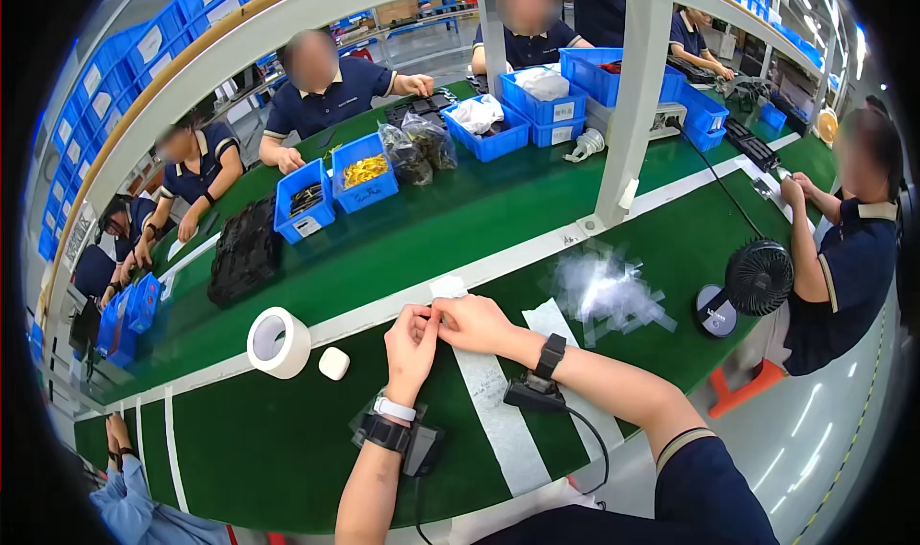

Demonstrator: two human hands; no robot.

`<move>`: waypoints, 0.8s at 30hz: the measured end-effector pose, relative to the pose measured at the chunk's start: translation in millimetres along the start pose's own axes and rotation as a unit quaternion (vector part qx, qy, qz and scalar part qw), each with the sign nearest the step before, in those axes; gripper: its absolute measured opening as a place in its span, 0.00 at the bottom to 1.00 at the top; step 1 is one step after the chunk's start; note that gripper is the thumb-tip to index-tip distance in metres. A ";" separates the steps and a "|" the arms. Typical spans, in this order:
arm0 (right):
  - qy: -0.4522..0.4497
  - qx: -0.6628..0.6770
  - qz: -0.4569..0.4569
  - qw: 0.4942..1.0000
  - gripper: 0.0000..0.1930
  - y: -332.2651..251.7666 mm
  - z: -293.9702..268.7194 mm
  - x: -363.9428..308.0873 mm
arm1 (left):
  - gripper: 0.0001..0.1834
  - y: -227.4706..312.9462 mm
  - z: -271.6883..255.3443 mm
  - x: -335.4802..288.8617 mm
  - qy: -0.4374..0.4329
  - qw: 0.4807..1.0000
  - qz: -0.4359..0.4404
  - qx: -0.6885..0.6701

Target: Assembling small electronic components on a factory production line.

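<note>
My left hand [411,347] and my right hand [471,325] meet above the green bench, their fingertips pinched together. Whatever sits between the fingers is too small or hidden to name. Beneath them a long white tape strip [496,411] with faint handwriting runs toward me. Left of my left hand lie a small white rounded case [333,363] and a big roll of white tape [279,343]. To the right of my right hand is a loose pile of clear plastic pieces [610,291], shiny under the light.
A white metal post [636,104] rises beyond my hands. Across the bench stand blue bins [362,195], bagged dark parts [422,147] and a black moulded tray [244,250]. A black fan [758,277] is at right. Cables trail from both my wrists. Several people work around the benches.
</note>
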State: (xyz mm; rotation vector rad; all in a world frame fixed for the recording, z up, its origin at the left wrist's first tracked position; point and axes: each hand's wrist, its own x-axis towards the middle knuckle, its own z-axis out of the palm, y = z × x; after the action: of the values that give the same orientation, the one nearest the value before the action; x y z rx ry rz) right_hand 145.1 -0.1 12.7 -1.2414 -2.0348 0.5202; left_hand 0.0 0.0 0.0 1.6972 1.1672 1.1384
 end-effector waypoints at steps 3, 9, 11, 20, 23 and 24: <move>0.012 0.009 -0.008 1.000 0.06 0.6 0.3 -0.5 | 0.03 0.9 0.5 -0.5 0.000 1.000 0.001 -0.007; -0.002 0.000 0.002 1.000 0.06 -2.7 0.7 2.1 | 0.05 2.9 -1.8 0.4 0.017 1.000 0.003 -0.012; 0.011 0.008 -0.003 1.000 0.06 -1.6 0.0 0.1 | 0.05 0.7 1.1 0.2 0.018 1.000 0.004 -0.016; 0.011 -0.001 -0.001 1.000 0.07 -0.5 1.4 -2.3 | 0.04 2.4 2.6 -1.9 0.021 1.000 0.000 -0.017; -0.008 0.000 0.006 1.000 0.07 2.9 4.4 2.4 | 0.04 -3.4 0.8 0.9 0.025 1.000 0.009 -0.013; -0.004 -0.010 0.001 1.000 0.07 3.9 2.9 3.5 | 0.04 -3.6 2.5 3.0 0.034 0.999 0.018 -0.005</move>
State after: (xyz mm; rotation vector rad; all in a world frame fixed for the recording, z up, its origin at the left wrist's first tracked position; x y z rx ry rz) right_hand 144.2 4.8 9.4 -1.2545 -2.0520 0.5072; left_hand 2.0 3.7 -3.4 1.6902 1.1753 1.2301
